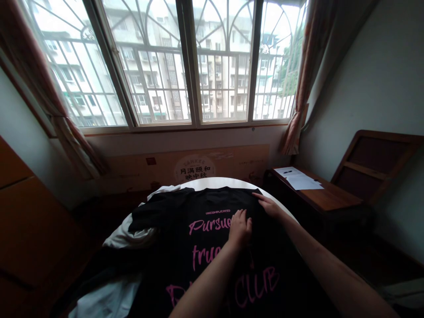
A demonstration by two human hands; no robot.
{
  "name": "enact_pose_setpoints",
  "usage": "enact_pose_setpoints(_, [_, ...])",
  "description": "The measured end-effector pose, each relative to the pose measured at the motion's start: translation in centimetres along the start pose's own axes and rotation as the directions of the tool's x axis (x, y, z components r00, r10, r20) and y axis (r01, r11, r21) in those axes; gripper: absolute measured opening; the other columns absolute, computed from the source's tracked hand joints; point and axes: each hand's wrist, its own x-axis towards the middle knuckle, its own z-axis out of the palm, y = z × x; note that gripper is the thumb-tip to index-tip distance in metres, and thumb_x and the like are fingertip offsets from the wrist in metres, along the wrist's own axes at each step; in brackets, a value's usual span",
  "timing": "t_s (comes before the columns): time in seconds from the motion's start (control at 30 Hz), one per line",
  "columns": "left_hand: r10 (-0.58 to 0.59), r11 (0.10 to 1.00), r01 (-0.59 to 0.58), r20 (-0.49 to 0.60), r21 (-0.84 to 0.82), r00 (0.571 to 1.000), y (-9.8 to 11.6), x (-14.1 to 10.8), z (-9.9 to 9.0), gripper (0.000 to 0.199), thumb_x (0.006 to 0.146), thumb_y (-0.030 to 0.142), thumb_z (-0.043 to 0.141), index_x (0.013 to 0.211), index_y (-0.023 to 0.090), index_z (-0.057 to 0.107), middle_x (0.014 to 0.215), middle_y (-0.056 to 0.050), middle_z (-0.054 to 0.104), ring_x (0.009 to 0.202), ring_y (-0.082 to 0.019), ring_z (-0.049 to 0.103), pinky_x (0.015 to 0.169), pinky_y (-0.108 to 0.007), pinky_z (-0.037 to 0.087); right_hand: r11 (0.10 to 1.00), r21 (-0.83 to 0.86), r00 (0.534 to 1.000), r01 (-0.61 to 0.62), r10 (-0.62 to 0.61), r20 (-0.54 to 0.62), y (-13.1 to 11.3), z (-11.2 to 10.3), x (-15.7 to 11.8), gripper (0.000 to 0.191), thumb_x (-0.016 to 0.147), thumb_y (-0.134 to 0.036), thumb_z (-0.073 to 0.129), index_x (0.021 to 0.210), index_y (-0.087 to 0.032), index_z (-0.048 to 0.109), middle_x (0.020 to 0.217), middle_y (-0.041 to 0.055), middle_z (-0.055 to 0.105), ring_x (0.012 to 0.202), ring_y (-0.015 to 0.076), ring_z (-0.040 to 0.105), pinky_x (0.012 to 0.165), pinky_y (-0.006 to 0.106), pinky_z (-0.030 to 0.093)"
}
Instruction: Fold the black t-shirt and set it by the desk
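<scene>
A black T-shirt with pink lettering lies spread out, print side up, on a round white table. On the print rests my left hand, its fingers loosely bent and laid against the cloth, partly covering the words. My right hand touches the shirt's far right shoulder, fingers stretched toward that corner; no grip on the fabric can be made out. My left forearm hides part of the lower lettering.
White and pale clothes are heaped at the table's left side. To the right stand a wooden bench with papers and a pen on it, and a leaning brown panel. Barred windows and a printed cardboard panel lie beyond.
</scene>
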Motion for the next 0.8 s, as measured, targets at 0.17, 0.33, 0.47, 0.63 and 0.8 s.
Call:
enact_pose_setpoints(0.17, [-0.007, 1.000, 0.006, -0.070, -0.021, 0.998, -0.4, 0.0, 0.1, 0.057, 0.098, 0.036, 0.037, 0.146, 0.008, 0.052, 0.151, -0.013, 0.053, 0.144, -0.024, 0.042, 0.125, -0.037, 0.027, 0.863, -0.485, 0.970, 0.138, -0.020, 0.241, 2.5, 3.5, -1.6, 0.050, 0.092, -0.026, 0.049, 0.140, -0.023, 0.062, 0.151, 0.0069, 0.054, 0.145, 0.0284, 0.042, 0.125, 0.053, 0.023])
enact_pose_setpoints(0.33, [-0.061, 0.997, 0.062, -0.035, 0.036, 0.998, 0.2, -0.2, -0.2, 0.054, 0.094, 0.032, 0.044, 0.143, 0.013, 0.055, 0.151, -0.012, 0.053, 0.145, -0.027, 0.040, 0.125, -0.044, 0.025, 0.703, -0.676, 0.930, 0.221, 0.056, 0.363, 2.9, 4.1, -2.8, 0.057, 0.091, -0.027, 0.054, 0.148, -0.025, 0.053, 0.160, 0.0091, 0.041, 0.152, 0.0334, 0.028, 0.124, 0.060, 0.017])
enact_pose_setpoints(0.47, [-0.083, 0.988, 0.086, -0.024, 0.130, 0.996, 0.6, -0.4, -0.4, 0.054, 0.095, 0.034, 0.045, 0.144, 0.014, 0.056, 0.157, -0.015, 0.046, 0.149, -0.031, 0.034, 0.125, -0.051, 0.022, 0.760, -0.610, 0.958, 0.225, -0.059, 0.280, 1.7, 0.9, -2.5, 0.050, 0.089, -0.032, 0.058, 0.138, -0.022, 0.063, 0.150, 0.0089, 0.054, 0.145, 0.0324, 0.041, 0.123, 0.053, 0.027])
enact_pose_setpoints(0.63, [-0.119, 0.961, 0.118, -0.009, 0.251, 0.993, 0.9, -0.4, -0.5, 0.052, 0.096, 0.038, 0.046, 0.141, 0.015, 0.059, 0.161, -0.015, 0.039, 0.152, -0.033, 0.027, 0.124, -0.057, 0.018, 0.801, -0.599, 0.990, 0.006, -0.089, -0.110, 1.9, -6.3, -3.1, 0.055, 0.084, -0.024, 0.056, 0.138, -0.017, 0.063, 0.136, 0.0125, 0.065, 0.130, 0.0292, 0.059, 0.117, 0.044, 0.040])
enact_pose_setpoints(0.8, [-0.114, 0.951, 0.110, -0.006, 0.287, 0.994, 0.9, -0.2, -0.2, 0.056, 0.099, 0.041, 0.041, 0.146, 0.013, 0.053, 0.161, -0.016, 0.037, 0.153, -0.033, 0.026, 0.124, -0.058, 0.018, 0.805, -0.593, 0.995, 0.017, 0.043, 0.087, 4.8, -9.8, -6.0, 0.082, 0.070, -0.029, 0.073, 0.147, -0.015, 0.053, 0.151, 0.0155, 0.051, 0.141, 0.0338, 0.047, 0.120, 0.048, 0.033])
